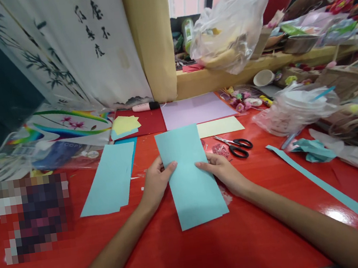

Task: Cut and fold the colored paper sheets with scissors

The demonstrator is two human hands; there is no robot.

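A light blue sheet of paper (190, 181), seemingly folded or doubled since a second edge shows at its lower right corner, is held up over the red table. My left hand (158, 177) grips its left edge, thumb on the front and fingers behind. On the right edge, my right hand (219, 170) pinches it the same way. Left of my hands lies another light blue paper (108, 179) with a darker blue piece under its edge. Scissors (235, 144) with black handles rest just beyond my right hand, blades pointing left.
A long blue paper strip (329, 188) and a crumpled blue piece (316, 150) lie on the right. Behind are a lilac sheet (197, 108), a cream strip (221, 126), yellow scraps (125, 124) and a pink marker (145, 107). Plastic bags (298, 108) crowd the right side.
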